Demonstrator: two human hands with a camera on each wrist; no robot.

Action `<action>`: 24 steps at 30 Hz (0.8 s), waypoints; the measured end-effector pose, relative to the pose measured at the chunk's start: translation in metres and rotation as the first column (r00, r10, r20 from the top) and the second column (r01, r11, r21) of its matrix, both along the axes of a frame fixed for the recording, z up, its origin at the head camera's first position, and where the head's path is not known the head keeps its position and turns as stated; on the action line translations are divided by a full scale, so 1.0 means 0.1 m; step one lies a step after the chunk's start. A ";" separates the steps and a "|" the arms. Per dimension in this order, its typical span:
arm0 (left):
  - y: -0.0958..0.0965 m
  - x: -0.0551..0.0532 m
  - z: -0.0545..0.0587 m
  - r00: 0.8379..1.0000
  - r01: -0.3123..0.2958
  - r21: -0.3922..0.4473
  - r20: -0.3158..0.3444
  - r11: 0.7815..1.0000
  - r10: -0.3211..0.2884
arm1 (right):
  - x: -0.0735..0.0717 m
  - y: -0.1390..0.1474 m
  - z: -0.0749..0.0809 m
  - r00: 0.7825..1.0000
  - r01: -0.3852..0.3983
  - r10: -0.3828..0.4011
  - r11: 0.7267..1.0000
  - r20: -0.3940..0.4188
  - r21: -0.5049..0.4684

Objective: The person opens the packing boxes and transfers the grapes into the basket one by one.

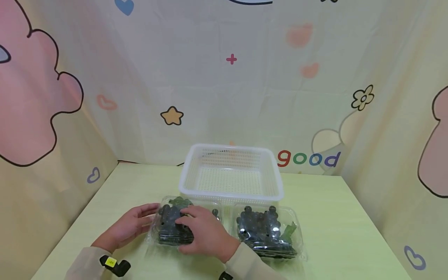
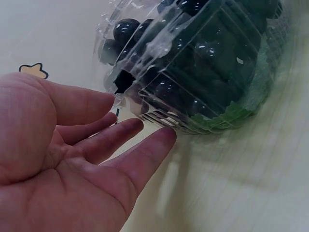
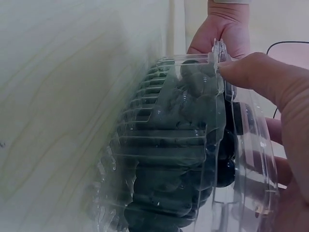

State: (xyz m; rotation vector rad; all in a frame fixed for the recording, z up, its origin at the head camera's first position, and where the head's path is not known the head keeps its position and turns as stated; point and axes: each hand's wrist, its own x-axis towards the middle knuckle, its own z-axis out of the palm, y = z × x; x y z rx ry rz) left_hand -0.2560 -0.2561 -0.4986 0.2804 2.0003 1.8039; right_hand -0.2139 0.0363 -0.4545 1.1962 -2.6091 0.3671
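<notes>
In the head view only, can see the white basket (image 1: pixel 231 194) near the back edge of the tabletop (image 1: pixel 325 217), about midway between its two back corners, and the right grape box (image 1: pixel 266 233) before it. Find, beside this one and more toward the left edge, the left grape box (image 1: pixel 168 225), between the left hand (image 1: pixel 131 225) and the right hand (image 1: pixel 208 233).

In the left wrist view, see better than from above the left hand's fingers (image 2: pixel 152 150): nearly straight, well parted from the thumb, grasping nothing. Very near the box's corner; cannot tell if touching.

In the right wrist view, see the right thumb (image 3: pixel 246 72) laid on the rim of the left grape box, and bent fingers behind the clear lid (image 3: pixel 251 193): moderately spread, gripping the box across this lid.
</notes>
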 end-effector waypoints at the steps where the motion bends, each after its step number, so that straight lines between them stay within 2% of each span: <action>1: -0.01 0.00 0.00 1.000 0.010 0.004 0.001 1.000 -0.010 | 0.00 0.00 0.00 1.000 -0.002 0.002 1.000 -0.008 0.007; 11: -0.07 0.02 0.00 0.993 0.121 0.011 0.004 0.993 -0.121 | 0.01 -0.04 0.01 0.998 -0.003 0.005 0.999 -0.059 0.040; 17: -0.06 0.04 0.04 0.991 0.129 0.013 0.021 0.992 -0.129 | -0.01 -0.11 0.01 0.987 -0.021 0.029 0.998 -0.158 0.054; 24: -0.05 0.03 0.05 0.990 0.138 0.010 0.023 0.990 -0.139 | 0.00 -0.24 0.03 0.989 -0.014 0.032 0.993 -0.147 0.119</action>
